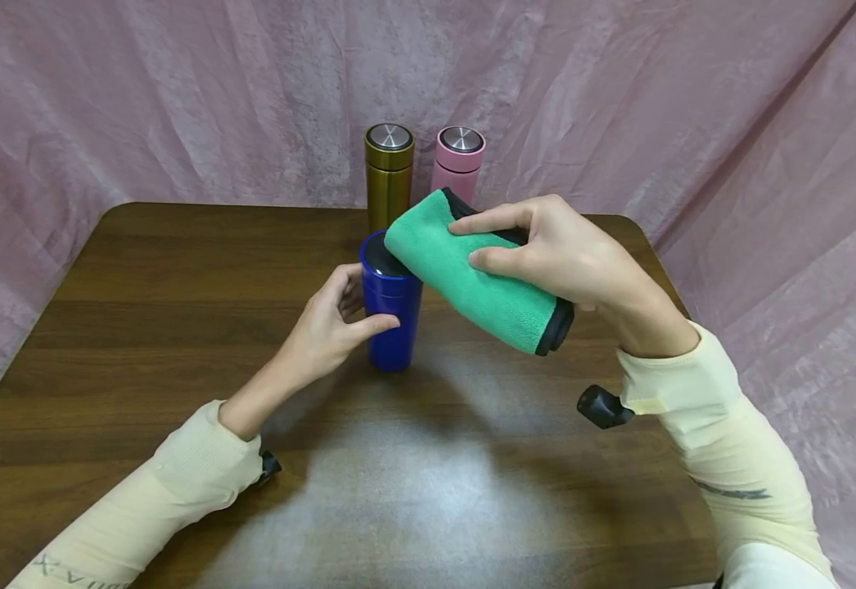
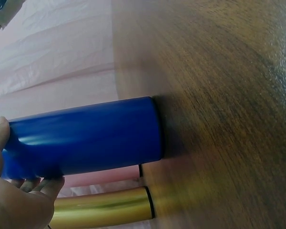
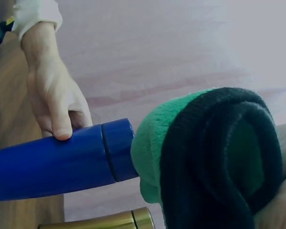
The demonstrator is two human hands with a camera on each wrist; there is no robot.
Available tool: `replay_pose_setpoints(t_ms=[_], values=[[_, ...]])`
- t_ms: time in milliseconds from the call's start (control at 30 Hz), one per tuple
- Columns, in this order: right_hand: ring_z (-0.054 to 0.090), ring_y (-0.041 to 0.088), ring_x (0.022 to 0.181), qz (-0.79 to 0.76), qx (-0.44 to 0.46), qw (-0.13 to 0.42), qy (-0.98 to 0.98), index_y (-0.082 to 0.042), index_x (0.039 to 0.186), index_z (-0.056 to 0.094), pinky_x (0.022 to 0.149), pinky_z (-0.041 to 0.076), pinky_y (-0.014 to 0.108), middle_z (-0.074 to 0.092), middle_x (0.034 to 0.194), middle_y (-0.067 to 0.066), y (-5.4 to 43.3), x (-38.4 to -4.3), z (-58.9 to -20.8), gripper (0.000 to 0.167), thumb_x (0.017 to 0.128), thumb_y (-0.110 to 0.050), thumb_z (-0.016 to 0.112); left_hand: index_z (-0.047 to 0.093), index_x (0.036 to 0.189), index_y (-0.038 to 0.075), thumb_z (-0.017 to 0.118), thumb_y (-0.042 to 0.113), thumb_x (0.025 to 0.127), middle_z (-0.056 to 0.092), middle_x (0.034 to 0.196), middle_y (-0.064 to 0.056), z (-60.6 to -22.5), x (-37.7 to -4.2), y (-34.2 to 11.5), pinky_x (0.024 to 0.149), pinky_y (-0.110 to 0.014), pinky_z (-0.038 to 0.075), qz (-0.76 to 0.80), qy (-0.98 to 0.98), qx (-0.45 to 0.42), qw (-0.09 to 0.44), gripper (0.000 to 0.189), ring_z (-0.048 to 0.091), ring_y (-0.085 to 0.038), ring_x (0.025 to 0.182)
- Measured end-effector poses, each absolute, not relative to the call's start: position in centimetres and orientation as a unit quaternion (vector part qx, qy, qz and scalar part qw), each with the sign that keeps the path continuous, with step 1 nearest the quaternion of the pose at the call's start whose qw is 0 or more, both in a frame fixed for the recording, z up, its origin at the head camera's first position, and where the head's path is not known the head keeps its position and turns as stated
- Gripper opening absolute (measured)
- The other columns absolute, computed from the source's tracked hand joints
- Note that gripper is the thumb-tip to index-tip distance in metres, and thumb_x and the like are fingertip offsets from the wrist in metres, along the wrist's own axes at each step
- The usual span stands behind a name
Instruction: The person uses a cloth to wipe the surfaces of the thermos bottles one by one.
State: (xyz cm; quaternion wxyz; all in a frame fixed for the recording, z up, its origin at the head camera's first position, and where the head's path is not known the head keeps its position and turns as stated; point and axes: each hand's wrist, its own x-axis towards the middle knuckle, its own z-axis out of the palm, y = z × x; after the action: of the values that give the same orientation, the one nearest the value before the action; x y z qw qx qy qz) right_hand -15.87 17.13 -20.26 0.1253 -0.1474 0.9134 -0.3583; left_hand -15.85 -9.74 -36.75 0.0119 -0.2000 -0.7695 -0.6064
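A blue tumbler [image 1: 393,327] with a dark lid [image 1: 380,255] stands upright on the table. My left hand [image 1: 332,323] grips it round the upper body, thumb in front and fingers behind. In my right hand [image 1: 568,254] is a folded green cloth [image 1: 472,282] with black edging, pinched between thumb and fingers. The cloth's left end lies over the right part of the tumbler's lid. From the right wrist view, the green cloth [image 3: 150,148] meets the top end of the blue tumbler [image 3: 62,167]; the contact itself is partly hidden.
Behind the tumbler stand a gold bottle [image 1: 389,184] and a pink bottle [image 1: 459,159], both with silver-topped lids; the cloth hides part of the pink one. Pink curtains [image 1: 214,98] hang behind the brown wooden table [image 1: 141,327].
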Motion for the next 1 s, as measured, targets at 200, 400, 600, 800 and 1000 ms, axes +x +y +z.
replay_pose_setpoints(t_ms=[200, 400, 600, 800, 1000], values=[[0.064, 0.027, 0.086, -0.35, -0.172, 0.13, 0.912, -0.027, 0.129, 0.075, 0.071, 0.055, 0.037, 0.068, 0.125, 0.003, 17.5, -15.1, -20.1, 0.035, 0.095, -0.021, 0.072, 0.046, 0.14, -0.003, 0.084, 0.002, 0.086, 0.065, 0.13, -0.019, -36.7, -15.8, -9.7, 0.111, -0.041, 0.047, -0.612, -0.767, -0.194, 0.008, 0.066, 0.062, -0.028, 0.124], [0.064, 0.025, 0.095, -0.35, -0.197, 0.125, 0.907, -0.026, 0.128, 0.075, 0.076, 0.055, 0.037, 0.067, 0.131, -0.001, 17.2, -15.2, -20.1, 0.035, 0.094, -0.02, 0.071, 0.047, 0.139, -0.002, 0.084, 0.002, 0.086, 0.066, 0.128, -0.018, -36.6, -15.7, -9.8, 0.11, -0.04, 0.048, -0.613, -0.766, -0.193, 0.005, 0.065, 0.062, -0.027, 0.123], [0.063, 0.022, 0.101, -0.362, -0.215, 0.13, 0.898, -0.025, 0.129, 0.075, 0.078, 0.055, 0.036, 0.066, 0.132, -0.001, 16.9, -15.5, -20.0, 0.036, 0.093, -0.02, 0.072, 0.047, 0.139, -0.001, 0.084, 0.003, 0.087, 0.066, 0.128, -0.017, -36.7, -15.7, -9.8, 0.11, -0.04, 0.047, -0.613, -0.765, -0.196, 0.002, 0.064, 0.062, -0.026, 0.123], [0.064, 0.021, 0.096, -0.375, -0.217, 0.133, 0.891, -0.026, 0.128, 0.075, 0.074, 0.055, 0.036, 0.068, 0.128, -0.002, 16.6, -15.5, -20.1, 0.035, 0.093, -0.021, 0.073, 0.046, 0.14, -0.001, 0.082, 0.003, 0.088, 0.065, 0.13, -0.016, -36.6, -15.8, -9.8, 0.11, -0.041, 0.047, -0.613, -0.764, -0.2, -0.003, 0.064, 0.061, -0.026, 0.125], [0.064, 0.024, 0.087, -0.375, -0.2, 0.128, 0.896, -0.027, 0.128, 0.075, 0.071, 0.055, 0.037, 0.069, 0.125, -0.003, 15.6, -15.7, -20.1, 0.035, 0.094, -0.022, 0.073, 0.045, 0.141, 0.0, 0.082, 0.004, 0.089, 0.064, 0.132, -0.016, -36.6, -15.8, -9.9, 0.111, -0.043, 0.047, -0.608, -0.767, -0.205, -0.006, 0.063, 0.06, -0.027, 0.127]])
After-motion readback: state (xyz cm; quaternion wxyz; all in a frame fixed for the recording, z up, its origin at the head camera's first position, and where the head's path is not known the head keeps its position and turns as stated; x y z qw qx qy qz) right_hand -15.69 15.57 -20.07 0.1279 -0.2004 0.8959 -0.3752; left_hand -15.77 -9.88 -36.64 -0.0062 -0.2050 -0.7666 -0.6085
